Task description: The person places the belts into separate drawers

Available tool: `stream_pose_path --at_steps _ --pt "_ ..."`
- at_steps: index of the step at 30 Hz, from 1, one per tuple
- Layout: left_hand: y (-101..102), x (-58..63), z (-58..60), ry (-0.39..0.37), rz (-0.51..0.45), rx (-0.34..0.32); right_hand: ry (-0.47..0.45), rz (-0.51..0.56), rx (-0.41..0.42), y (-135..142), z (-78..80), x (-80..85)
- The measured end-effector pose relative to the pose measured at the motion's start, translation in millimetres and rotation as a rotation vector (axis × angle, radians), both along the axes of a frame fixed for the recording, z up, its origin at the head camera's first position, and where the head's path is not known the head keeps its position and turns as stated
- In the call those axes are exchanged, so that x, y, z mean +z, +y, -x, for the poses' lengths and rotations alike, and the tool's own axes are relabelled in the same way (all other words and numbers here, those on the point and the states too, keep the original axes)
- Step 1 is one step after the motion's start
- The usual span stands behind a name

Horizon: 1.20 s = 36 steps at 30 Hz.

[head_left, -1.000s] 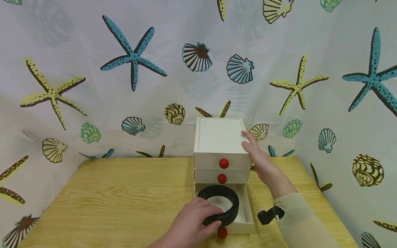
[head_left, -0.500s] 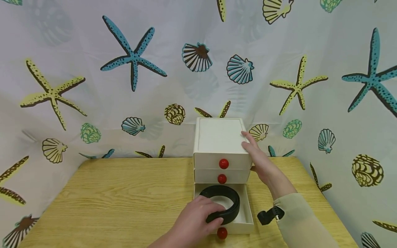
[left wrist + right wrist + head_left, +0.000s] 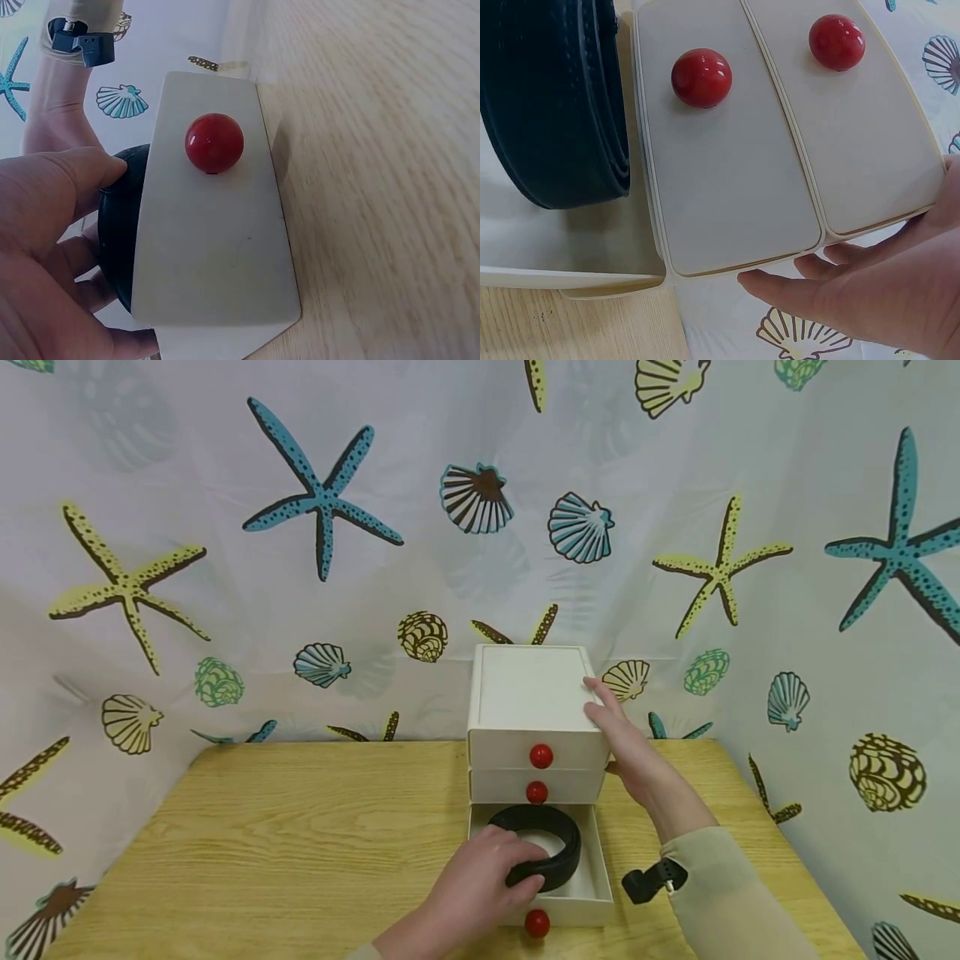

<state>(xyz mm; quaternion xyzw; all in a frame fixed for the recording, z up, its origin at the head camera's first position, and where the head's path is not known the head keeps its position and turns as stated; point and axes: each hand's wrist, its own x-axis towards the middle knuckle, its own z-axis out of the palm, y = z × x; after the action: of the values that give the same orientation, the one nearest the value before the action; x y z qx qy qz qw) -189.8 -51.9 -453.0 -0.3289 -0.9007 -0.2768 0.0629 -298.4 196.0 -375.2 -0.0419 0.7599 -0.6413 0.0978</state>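
A coiled black belt (image 3: pixel 567 852) lies at the open bottom drawer (image 3: pixel 602 881) of a white cabinet (image 3: pixel 534 687). My left hand (image 3: pixel 480 885) pinches the near side of the coil between thumb and fingers. In the left wrist view, the drawer front (image 3: pixel 214 247) hides part of the belt (image 3: pixel 120 217). Stitching and stacked layers of the belt (image 3: pixel 562 105) show in the right wrist view, over the drawer floor. My right hand (image 3: pixel 633 747) rests against the cabinet's right side with fingers extended, some fingertips at its top edge.
Two upper drawers with red knobs (image 3: pixel 541 756) are pushed in. Another red knob (image 3: pixel 537 924) is on the bottom drawer's front. The cabinet stands on a wooden table (image 3: pixel 300 843), before a curtain (image 3: pixel 405 560) printed with shells and starfish.
My left hand has moved the belt slightly away from me and to the right, deeper toward the cabinet. My right hand and the cabinet have stayed in place.
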Motion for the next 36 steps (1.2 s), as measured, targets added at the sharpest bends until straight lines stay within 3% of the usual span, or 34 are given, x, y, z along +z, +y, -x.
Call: stream_pose_path --at_steps 16,36 --pt "10.8 -11.1 13.7 -0.033 0.045 0.014 0.004 -0.002 0.004 -0.2 -0.4 -0.2" --pt "15.9 -11.8 24.8 -0.115 0.086 -0.001 0.001 -0.001 0.007 -0.1 0.1 -0.4"
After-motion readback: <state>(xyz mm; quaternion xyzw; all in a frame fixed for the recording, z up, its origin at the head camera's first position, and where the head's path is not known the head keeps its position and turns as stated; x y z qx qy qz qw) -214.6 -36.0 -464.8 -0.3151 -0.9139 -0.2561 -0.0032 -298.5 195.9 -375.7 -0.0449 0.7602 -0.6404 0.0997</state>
